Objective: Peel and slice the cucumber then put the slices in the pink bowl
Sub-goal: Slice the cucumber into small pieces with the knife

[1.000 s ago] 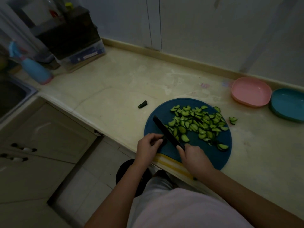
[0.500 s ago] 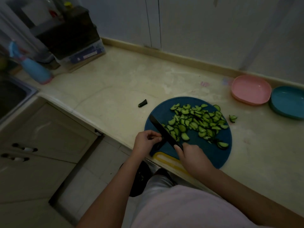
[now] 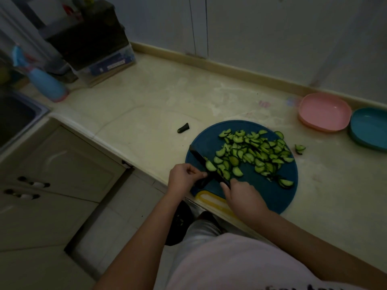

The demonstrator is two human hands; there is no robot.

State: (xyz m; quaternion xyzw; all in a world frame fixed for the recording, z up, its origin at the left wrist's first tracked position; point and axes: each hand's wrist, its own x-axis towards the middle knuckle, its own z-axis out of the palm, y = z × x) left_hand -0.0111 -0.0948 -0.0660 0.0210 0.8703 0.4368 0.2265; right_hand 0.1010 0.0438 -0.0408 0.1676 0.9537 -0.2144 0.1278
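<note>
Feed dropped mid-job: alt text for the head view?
The right hand grips a black knife and the left hand pinches a dark cucumber stub beside the blade, on a round dark-blue cutting board strewn with green half-moon cucumber slices. The pink bowl sits empty.

knife (image 3: 200,158) edged into slices (image 3: 255,151) (one atop blade)

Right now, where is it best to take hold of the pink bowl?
Pinch the pink bowl by its near-left rim, coming from the board side: it sits upright and shallow, with the wall behind and the blue bowl close on its right.
</note>
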